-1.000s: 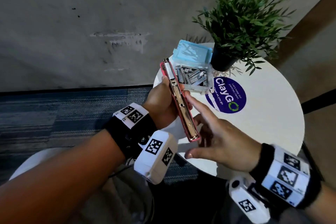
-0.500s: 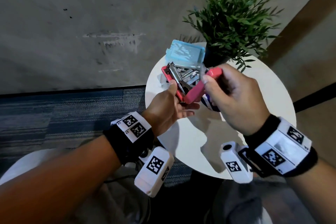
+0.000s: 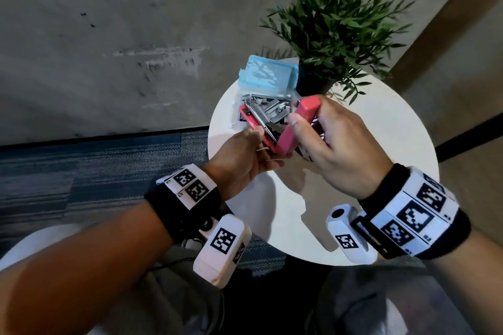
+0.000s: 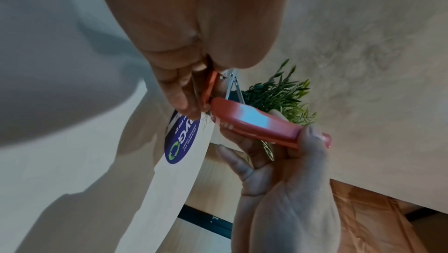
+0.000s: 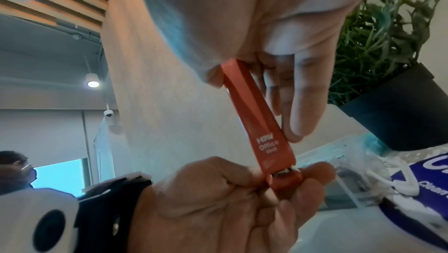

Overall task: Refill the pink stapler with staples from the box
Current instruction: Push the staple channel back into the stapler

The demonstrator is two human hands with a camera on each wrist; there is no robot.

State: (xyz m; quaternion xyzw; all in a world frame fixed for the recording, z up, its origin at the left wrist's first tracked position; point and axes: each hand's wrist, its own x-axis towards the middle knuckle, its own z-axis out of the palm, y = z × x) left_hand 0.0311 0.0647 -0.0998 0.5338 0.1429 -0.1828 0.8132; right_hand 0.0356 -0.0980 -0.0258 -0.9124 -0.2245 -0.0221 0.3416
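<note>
The pink stapler is held over the round white table, hinged into a V. My left hand grips its base and metal staple channel near the hinge. My right hand holds the pink top cover between thumb and fingers, swung up and to the right; the left wrist view shows the same pink cover. Behind the stapler lies the clear staple box with several metal staple strips, its light blue lid open toward the wall.
A potted green plant in a black pot stands at the back of the table, right behind the box. A blue round sticker marks the tabletop. Blue carpet lies to the left, a grey wall behind. Another person appears far off.
The stapler was closed and upright in my left hand with my right fingers at its side. Since then my right hand took the top cover and swung it open to the right.
</note>
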